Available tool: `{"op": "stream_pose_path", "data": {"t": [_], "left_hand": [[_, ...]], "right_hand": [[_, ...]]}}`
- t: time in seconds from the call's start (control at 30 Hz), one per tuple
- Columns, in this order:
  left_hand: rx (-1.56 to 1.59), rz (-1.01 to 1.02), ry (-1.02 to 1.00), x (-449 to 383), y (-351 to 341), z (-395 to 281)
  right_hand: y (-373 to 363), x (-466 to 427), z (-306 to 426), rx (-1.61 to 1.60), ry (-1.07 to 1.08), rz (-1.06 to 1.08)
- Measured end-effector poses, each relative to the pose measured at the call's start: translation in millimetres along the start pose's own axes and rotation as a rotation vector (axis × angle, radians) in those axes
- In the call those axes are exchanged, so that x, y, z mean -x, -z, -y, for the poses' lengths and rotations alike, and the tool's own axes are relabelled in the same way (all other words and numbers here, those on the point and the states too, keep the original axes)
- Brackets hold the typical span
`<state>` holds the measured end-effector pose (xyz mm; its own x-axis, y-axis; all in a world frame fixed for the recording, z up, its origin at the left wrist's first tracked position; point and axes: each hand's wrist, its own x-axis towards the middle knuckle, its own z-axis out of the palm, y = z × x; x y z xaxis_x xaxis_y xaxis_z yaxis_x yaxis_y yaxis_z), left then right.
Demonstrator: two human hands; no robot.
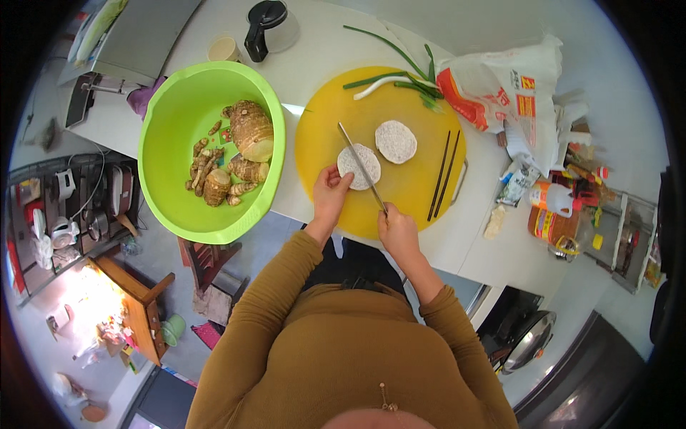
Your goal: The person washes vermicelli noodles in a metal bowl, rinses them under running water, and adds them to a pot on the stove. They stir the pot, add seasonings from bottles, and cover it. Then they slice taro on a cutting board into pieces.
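Observation:
On a round yellow cutting board [321, 128] lies a pale, speckled round slice, apparently of taro [349, 161]. My left hand [329, 195] grips its near left edge, thumb on top. My right hand [397, 228] is closed around the handle of a kitchen knife [368, 180], whose narrow blade edge-on crosses over the slice. Whether the blade has cut into it cannot be told. A second speckled slice [395, 142] rests flat just to the right. Dark chopsticks [439, 177] lie on the board's right side, and scallions [380, 81] along its far edge.
A lime-green basin [170, 118] at left holds a large taro [250, 131] and several smaller knobby roots. Behind it stand a paper cup [224, 48] and a lidded jug [273, 27]. A plastic bag [498, 91] and bottles [552, 214] crowd the right.

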<state>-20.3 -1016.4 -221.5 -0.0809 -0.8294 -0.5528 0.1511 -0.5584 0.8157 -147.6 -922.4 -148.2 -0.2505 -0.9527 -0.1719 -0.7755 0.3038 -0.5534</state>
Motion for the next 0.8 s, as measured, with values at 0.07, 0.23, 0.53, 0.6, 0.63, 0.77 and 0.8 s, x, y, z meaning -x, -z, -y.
{"op": "stream_pose_path", "data": {"t": [0.07, 0.23, 0.53, 0.6, 0.63, 0.77, 0.8], "left_hand": [[-0.017, 0.008, -0.039, -3.5, -2.6, -2.7], [-0.008, 0.023, -0.052, -8.0, 2.3, -0.1], [-0.013, 0.016, 0.031, -4.9, 3.9, -7.7], [-0.007, 0.026, 0.043, -8.7, 4.3, -11.5], [0.0, 0.023, 0.074, -10.5, 4.2, -14.0], [-0.016, 0.001, 0.106, -14.0, -1.4, -18.9], [-0.035, -0.008, 0.097, -10.9, -0.6, -15.5]], "right_hand": [[5.6, -10.2, -4.5, 0.001, 0.006, 0.026], [8.1, -15.5, 10.6, 0.05, -0.029, 0.078], [-10.8, -33.6, 1.6, 0.171, -0.165, 0.222], [-5.0, -41.3, 6.4, 0.176, -0.161, 0.246], [0.1, -44.9, 10.1, 0.179, -0.148, 0.266], [8.1, -55.8, 17.8, 0.227, -0.111, 0.32], [5.4, -55.3, 16.6, 0.245, -0.11, 0.332]]}}
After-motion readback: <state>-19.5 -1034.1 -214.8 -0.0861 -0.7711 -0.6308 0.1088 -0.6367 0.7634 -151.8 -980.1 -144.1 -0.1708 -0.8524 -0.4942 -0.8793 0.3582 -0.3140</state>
